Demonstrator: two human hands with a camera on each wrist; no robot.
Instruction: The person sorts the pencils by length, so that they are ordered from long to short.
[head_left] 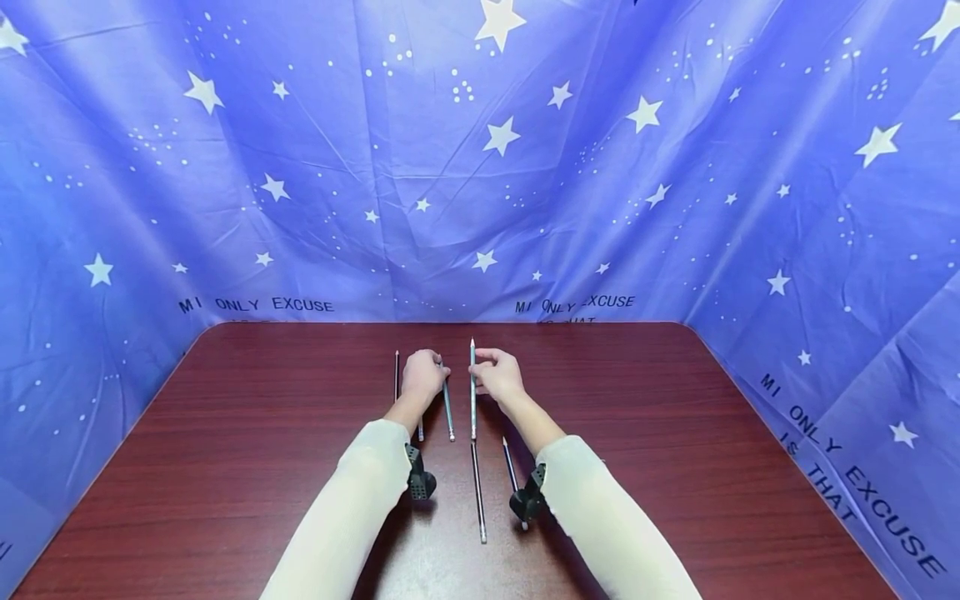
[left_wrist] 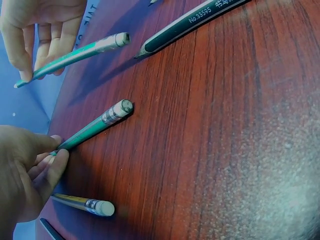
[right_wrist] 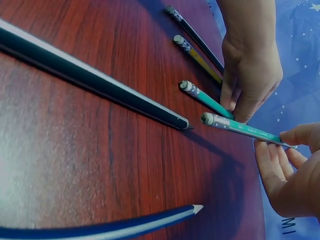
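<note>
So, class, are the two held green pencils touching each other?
Apart: the head view shows tabletop between the left green pencil and the right green pencil.

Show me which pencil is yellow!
It's the yellow pencil, lying between a black pencil and the green pencil that the left hand pinches. It alone has yellow sides; the rest look green, black or blue.

Starry curtains [head_left: 435, 167] round the table [head_left: 225, 450] form a booth.
</note>
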